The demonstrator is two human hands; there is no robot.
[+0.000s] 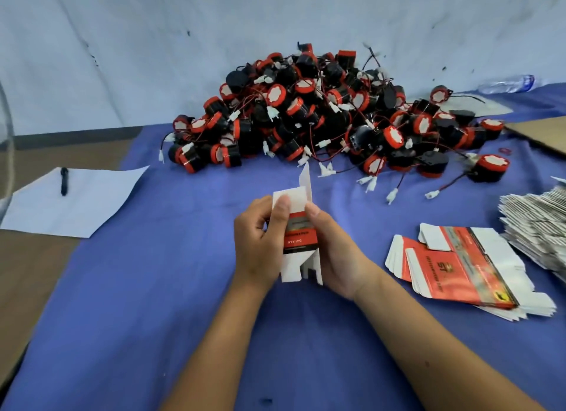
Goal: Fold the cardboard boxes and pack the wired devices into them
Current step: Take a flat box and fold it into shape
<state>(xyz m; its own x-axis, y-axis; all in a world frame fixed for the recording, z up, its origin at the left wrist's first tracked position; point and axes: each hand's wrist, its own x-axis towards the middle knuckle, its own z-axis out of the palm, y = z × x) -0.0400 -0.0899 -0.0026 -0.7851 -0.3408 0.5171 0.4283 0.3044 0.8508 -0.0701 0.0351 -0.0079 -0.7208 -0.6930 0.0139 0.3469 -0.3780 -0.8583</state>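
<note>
Over the middle of the desk (153, 288), both hands hold one half-formed box (298, 236) between them, long axis running toward the far edge: left hand (260, 242) and right hand (337, 251) both curl fingers around its sides. Flaps at both ends stay open (the inside is hidden). The wired devices (321, 116) lie piled well beyond, slightly right-hand side.

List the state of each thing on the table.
Box: partly folded, flaps open, held in both hands.
Left hand: grips box.
Right hand: grips box.
Flat boxes: unfolded, stacked.
Wired devices: piled loose, unpacked.
Pen: lying on paper.
</note>
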